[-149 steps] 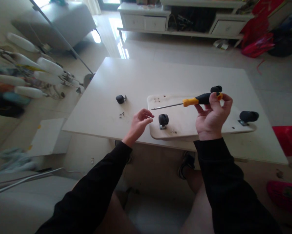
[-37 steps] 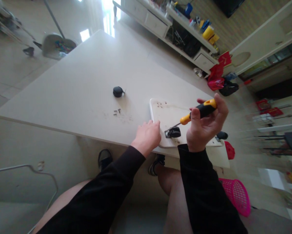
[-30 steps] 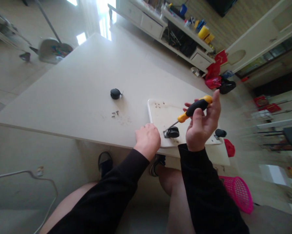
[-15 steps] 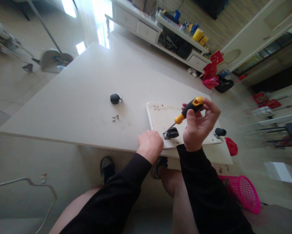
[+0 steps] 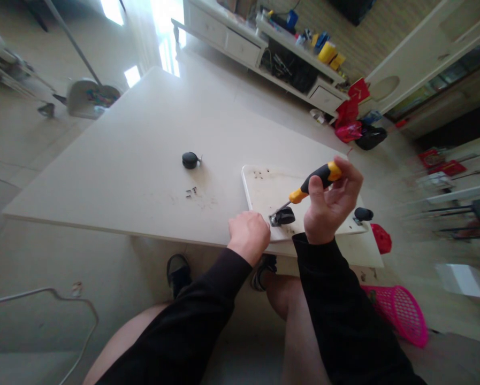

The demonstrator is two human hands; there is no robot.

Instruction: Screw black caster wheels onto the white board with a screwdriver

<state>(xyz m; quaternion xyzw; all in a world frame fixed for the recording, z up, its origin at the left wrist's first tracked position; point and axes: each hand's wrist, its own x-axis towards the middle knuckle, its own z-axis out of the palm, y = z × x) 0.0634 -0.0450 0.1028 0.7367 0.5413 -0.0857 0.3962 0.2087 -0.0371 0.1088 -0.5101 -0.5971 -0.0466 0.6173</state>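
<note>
A yellow-and-black screwdriver (image 5: 314,184) is held slantwise in my right hand (image 5: 332,200), thumb along its handle. Its shaft reaches down to the metal plate of a black caster (image 5: 284,215) on a white board (image 5: 264,195). My left hand (image 5: 250,232) is closed at the board's near left corner, just left of that caster; its fingertips are hidden. A second caster (image 5: 363,214) sits at the board's right end. Left of the board, a loose caster (image 5: 190,160) lies on the white table (image 5: 143,144), with several small screws (image 5: 191,192) in front of it.
Beyond the table stands a white cabinet (image 5: 223,40) with things on top. Red and black bags (image 5: 370,137) lie on the floor at the far right. A pink basket (image 5: 404,315) is at the lower right, a long-handled dustpan (image 5: 81,101) at the far left.
The screwdriver handle has tipped slightly to the right and lower in my right hand, its tip staying at the caster plate. My left hand keeps its place; the view has shifted slightly.
</note>
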